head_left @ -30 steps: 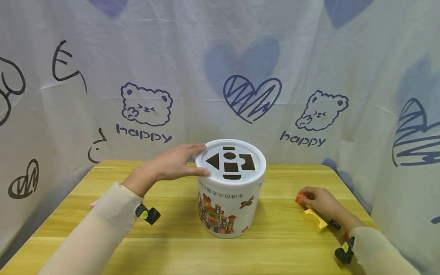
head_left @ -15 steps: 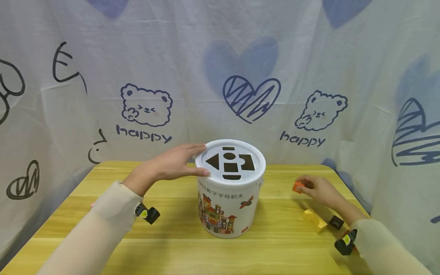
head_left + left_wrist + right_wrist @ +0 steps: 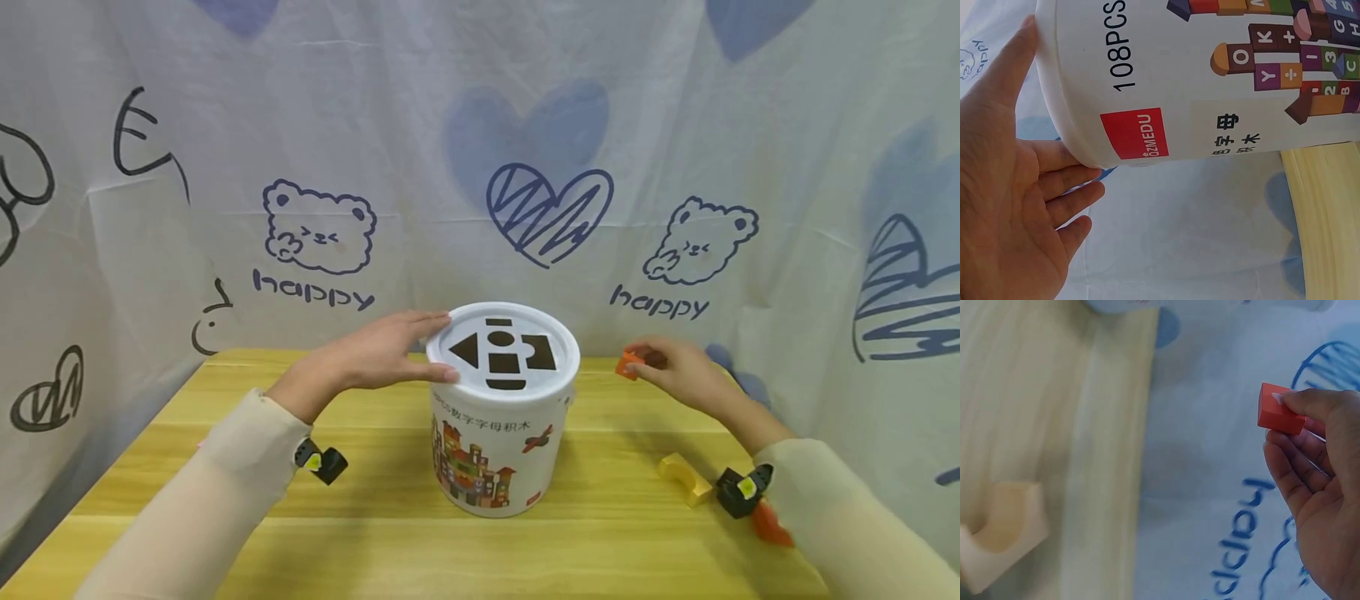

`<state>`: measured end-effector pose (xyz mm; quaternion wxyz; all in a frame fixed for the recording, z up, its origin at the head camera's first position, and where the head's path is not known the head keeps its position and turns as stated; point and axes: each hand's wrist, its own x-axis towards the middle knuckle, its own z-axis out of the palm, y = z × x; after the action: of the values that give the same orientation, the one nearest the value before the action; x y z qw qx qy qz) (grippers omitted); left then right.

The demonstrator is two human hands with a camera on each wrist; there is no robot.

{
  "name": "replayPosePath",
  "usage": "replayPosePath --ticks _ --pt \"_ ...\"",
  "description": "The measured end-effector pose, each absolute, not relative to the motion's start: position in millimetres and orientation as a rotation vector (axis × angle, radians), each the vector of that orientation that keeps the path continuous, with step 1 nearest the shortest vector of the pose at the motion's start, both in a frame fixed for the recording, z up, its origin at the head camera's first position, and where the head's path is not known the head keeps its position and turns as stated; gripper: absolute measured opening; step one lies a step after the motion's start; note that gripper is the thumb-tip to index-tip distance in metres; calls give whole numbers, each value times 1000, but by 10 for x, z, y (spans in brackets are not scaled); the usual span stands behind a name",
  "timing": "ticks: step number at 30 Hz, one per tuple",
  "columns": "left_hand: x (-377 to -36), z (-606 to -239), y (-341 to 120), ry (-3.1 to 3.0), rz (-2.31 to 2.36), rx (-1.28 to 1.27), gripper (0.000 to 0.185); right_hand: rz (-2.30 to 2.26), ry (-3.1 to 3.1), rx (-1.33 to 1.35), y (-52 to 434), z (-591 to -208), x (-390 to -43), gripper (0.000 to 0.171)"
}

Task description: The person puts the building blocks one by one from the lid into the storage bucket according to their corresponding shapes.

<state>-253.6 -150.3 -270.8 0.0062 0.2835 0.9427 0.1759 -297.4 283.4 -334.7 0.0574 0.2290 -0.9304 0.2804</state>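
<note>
Orange block [image 3: 627,364] sits pinched in the right hand [image 3: 675,372], up off the table [image 3: 360,467] to the right of the white bucket [image 3: 501,425]; fingers hide its far end. Left hand [image 3: 375,354] lies flat and straight-fingered against the bucket's lid rim [image 3: 442,367]. Lower right, a yellow arch block [image 3: 684,477] lies on the wood, and something orange behind the right wrist is cut off.

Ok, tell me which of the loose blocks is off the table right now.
The small orange block, pinched in the right hand beside the bucket lid. The yellow arch block lies on the table.
</note>
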Motion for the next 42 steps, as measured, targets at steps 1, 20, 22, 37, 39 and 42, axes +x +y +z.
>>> replayPosePath --ticks 1,20,22,37,39,42 --pt "-2536 -2707 -1502 2949 547 887 105 850 -2820 701 2797 -3290 -2967 35" --pt "-2540 -2700 -1498 2950 538 867 105 773 -2713 912 2202 -2574 -2979 27" --pt "-2542 -2703 -1498 2951 539 867 105 759 -2719 928 2150 -2511 -2987 29" --pt "-2524 -2711 -1494 2952 554 867 104 676 -2872 965 1724 -2232 -3093 27" --pt "-2526 -2716 -1496 2954 555 857 104 681 -2876 969 1676 -2209 -3107 26" --pt "-2523 -2721 -1494 2957 559 859 104 702 -2871 994 1622 -2190 -3137 24"
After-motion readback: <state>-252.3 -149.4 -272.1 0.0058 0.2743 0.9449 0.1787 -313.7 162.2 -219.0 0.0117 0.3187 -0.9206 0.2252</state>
